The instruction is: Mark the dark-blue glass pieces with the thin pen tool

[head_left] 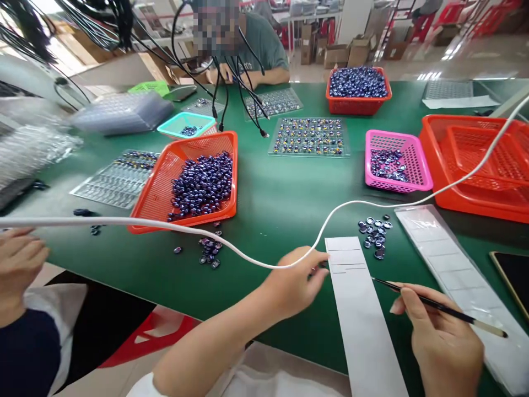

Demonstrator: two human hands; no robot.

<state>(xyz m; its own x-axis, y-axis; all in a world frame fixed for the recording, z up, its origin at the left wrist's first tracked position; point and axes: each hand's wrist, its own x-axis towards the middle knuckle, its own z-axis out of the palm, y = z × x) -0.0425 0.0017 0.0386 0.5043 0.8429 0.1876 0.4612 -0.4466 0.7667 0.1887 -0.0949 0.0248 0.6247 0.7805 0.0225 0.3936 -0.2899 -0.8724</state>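
My left hand [291,284] is closed at the left edge of a white paper strip [363,314] with dark lines across its top. A small dark shiny bead [319,268] shows partly between its fingers; the rest is hidden. My right hand [440,336], right of the strip, holds a thin brush [438,304] with a black handle, its tip at the strip's right edge. Beyond it lies a group of dark shiny flat pieces [375,234]. A second lined white strip [458,275] in clear plastic lies to the right. A white cable [252,259] crosses in front of my left hand.
An orange basket [142,212] of dark beads, a pink basket [419,160], a red basket [359,107] and stacked orange trays [438,193] stand on the green table. Black cables [243,82] hang above. A person [264,52] sits opposite; another person's hand [19,270] is left.
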